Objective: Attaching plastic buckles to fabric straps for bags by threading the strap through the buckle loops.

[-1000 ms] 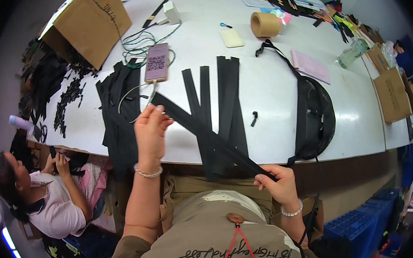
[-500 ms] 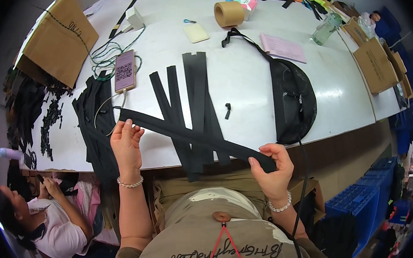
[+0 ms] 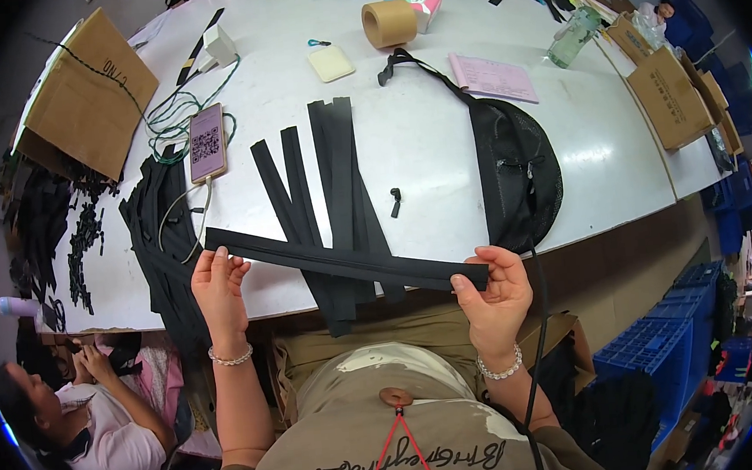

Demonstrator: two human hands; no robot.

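1. Strips (image 3: 154, 244), flat and black, lie heaped beside the phone (image 3: 207, 142); their lower ends droop over the edge of the glossy white table (image 3: 439, 133).
2. Left hand (image 3: 218, 292): thumb and fingertips pinch the tape (image 3: 352, 265) near its left end, which pokes up past them; the curled fingers partly hide one another.
3. The tape, long, matt and black, with a line along its length, spans both hands, covering part of the middle strips (image 3: 326, 142).
4. Black bit (image 3: 396, 202): too small to make out.
5. Right hand (image 3: 498, 300): grips the tape's right end, thumb on its face, fingers behind.
6. Bag (image 3: 521, 170): black, half-round, partly mesh.
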